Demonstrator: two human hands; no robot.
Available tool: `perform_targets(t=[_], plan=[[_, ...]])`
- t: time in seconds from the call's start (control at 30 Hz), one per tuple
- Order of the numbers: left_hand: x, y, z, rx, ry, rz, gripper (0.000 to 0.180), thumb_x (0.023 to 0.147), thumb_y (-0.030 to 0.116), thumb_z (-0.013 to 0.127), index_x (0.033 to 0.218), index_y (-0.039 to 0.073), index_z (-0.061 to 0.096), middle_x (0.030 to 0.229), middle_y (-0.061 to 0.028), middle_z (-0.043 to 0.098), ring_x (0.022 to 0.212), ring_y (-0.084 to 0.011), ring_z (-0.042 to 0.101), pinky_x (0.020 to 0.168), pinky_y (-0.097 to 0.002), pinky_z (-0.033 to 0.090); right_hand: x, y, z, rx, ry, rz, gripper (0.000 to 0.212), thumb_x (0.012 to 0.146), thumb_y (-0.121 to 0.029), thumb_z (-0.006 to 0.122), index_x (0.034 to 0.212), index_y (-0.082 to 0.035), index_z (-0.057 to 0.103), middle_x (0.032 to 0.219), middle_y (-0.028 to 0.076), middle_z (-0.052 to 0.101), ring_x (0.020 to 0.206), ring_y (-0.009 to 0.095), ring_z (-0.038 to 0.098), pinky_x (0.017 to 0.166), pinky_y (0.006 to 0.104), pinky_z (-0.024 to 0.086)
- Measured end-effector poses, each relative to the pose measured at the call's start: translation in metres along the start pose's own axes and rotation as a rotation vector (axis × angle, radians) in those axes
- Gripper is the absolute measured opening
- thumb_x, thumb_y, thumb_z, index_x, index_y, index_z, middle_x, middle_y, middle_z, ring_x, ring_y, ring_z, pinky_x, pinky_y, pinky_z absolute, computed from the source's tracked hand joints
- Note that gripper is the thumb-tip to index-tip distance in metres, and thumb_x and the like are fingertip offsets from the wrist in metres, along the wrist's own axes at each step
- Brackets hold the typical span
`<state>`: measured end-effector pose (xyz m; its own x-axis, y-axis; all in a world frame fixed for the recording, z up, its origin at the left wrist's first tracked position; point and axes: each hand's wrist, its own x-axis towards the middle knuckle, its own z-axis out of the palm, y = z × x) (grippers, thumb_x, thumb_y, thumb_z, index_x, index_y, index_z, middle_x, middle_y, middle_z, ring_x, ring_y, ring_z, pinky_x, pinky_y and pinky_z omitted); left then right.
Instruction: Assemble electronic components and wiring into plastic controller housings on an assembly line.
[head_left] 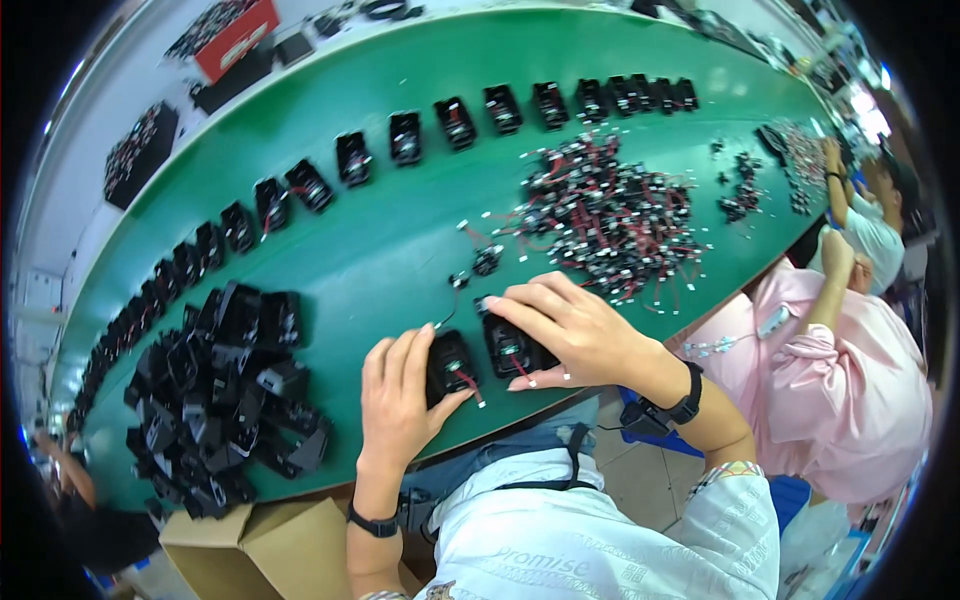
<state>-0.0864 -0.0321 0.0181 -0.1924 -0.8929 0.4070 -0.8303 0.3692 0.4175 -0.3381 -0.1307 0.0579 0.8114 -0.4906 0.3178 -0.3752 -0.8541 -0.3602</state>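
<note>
Two black plastic housings stand side by side near the table's front edge, each with a small part and red wires ending in a white connector. My left hand (396, 392) closes round the left housing (447, 352), fingers along its far left side and thumb at its near end. Around the right housing (503, 343) my right hand (578, 335) is wrapped, index fingertip at its far end and thumb by its near end. A thin dark wire with a small black part (459, 280) lies just beyond them. Part of each housing is hidden by my fingers.
A heap of small wired parts (610, 215) lies to the right, and black housings are piled (215, 390) at left. A curved row of housings (404, 138) lines the green table (370, 240). Below is a cardboard box (270, 550); a person in pink (810, 390) sits right.
</note>
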Motion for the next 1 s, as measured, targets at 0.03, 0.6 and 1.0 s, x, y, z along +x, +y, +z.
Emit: perform_targets(t=[0.03,0.6,1.0], plan=[[0.000,0.001,0.003,-0.010,0.005,-0.008,0.088,0.062,0.027,0.091,0.137,0.000,0.053,0.128,-0.0158,0.058,0.114,-0.0378,0.053,0.099,-0.0474,0.045,-0.001,0.003,-0.006,-0.006,0.006,-0.005,0.089,0.071,-0.047,0.084,0.139,0.000,0.052,0.123,0.015,0.058,0.104,0.034,0.056,0.091,0.0428,0.051],[-0.005,0.006,0.018,0.088,-0.045,-0.037,0.098,0.061,0.030,0.092,0.141,-0.003,0.046,0.131,-0.0212,0.052,0.120,-0.0433,0.048,0.101,-0.0523,0.042,-0.032,0.265,-0.210,-0.427,0.131,0.410,0.083,0.074,-0.044,0.086,0.140,-0.006,0.053,0.128,0.017,0.058,0.119,0.037,0.054,0.104,0.0440,0.044],[-0.003,0.010,0.014,0.136,-0.081,-0.014,0.093,0.068,0.032,0.091,0.142,-0.005,0.046,0.130,-0.0229,0.054,0.118,-0.0444,0.050,0.104,-0.0551,0.040,-0.135,0.439,-0.284,-0.530,0.018,0.865,0.089,0.061,-0.036,0.092,0.137,-0.009,0.055,0.128,0.019,0.059,0.121,0.041,0.055,0.105,0.0458,0.045]])
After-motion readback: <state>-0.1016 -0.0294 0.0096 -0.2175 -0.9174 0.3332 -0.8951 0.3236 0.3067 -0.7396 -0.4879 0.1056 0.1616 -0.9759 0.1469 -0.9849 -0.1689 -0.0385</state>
